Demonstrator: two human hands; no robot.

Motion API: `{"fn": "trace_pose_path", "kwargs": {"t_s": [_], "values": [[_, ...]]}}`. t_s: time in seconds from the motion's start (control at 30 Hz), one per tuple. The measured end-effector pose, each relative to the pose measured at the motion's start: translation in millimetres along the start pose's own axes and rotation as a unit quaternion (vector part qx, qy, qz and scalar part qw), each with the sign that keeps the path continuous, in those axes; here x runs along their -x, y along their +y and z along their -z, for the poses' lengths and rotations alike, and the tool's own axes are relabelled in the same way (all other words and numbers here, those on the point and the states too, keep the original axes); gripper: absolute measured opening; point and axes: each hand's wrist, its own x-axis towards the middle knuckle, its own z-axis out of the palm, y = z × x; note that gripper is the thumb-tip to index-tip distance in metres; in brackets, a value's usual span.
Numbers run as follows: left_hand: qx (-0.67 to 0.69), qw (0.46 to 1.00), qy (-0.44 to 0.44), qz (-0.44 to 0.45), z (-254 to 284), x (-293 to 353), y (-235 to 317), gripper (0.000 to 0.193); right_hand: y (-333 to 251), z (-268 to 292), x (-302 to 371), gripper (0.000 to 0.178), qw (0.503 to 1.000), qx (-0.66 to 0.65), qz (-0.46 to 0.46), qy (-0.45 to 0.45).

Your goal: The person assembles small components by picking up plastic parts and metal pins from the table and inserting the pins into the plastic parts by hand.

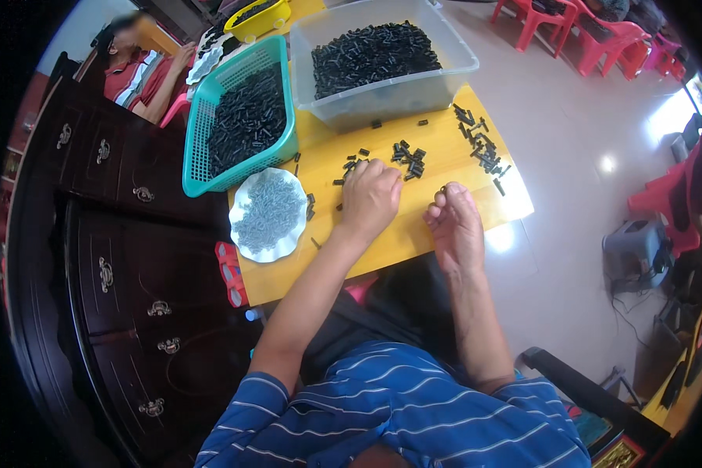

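Note:
My left hand (371,196) is over the yellow table, back up, with its fingers curled down beside a small pile of short black cylindrical pieces (349,165). Its fingertips are mostly hidden, so what they grip does not show. To the right, my right hand (459,226) is held palm partly up near the table's edge, thumb and fingers pinched together. Anything between those fingertips is too small to name. Another cluster of black pieces (410,158) lies just beyond and between the hands. A scalloped white plate (298,236) of small clear pieces (267,210) stands left of my left hand.
A teal basket (196,165) and a large translucent bin (398,92), both full of black pieces, stand at the back. More pieces (480,142) are scattered along the right of the table (491,204). Dark drawers (125,269) flank the left. Another person (152,82) sits far left.

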Motion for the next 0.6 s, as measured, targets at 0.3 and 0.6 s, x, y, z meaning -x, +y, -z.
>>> {"fn": "trace_pose_path", "kwargs": {"t_s": [0.3,0.6], "values": [[-0.027,0.999,-0.009,-0.029,-9,-4,-4,0.008,-1,0,-1,0.010,1.000,-0.012,-0.008,-0.014],[0.199,0.975,-0.001,0.104,31,19,3,0.004,1,-8,6,0.015,0.992,0.108,-0.058,-0.041]]}}
